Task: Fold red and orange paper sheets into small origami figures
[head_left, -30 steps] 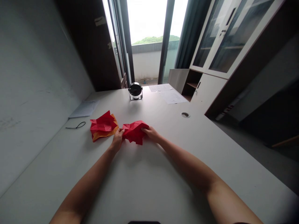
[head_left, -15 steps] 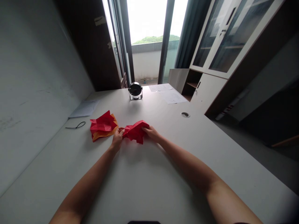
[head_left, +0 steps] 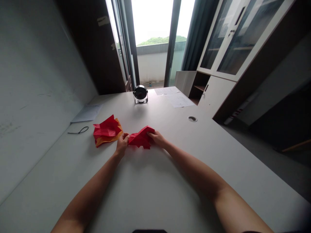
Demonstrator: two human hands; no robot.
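Observation:
A creased sheet of red paper (head_left: 141, 137) is held just above the white table between both my hands. My left hand (head_left: 123, 141) pinches its left corner between thumb and fingers. At the paper's right edge my right hand (head_left: 155, 137) is closed on it, thumb on the near face and the other fingers partly hidden behind. Left of my left hand, almost touching it, lies another crumpled red paper (head_left: 107, 127) on top of an orange paper (head_left: 107, 139).
A black cable tie (head_left: 79, 130) lies looped at the left, near white sheets (head_left: 87, 113) by the wall. A small round fan-like device (head_left: 140, 94) stands at the back. More printed sheets (head_left: 181, 100) lie back right, with a cable hole (head_left: 192, 119) closer in.
The red paper between my hands has shifted slightly, and its left part looks flatter. My left fingers have closed further on its corner. The other papers stay put.

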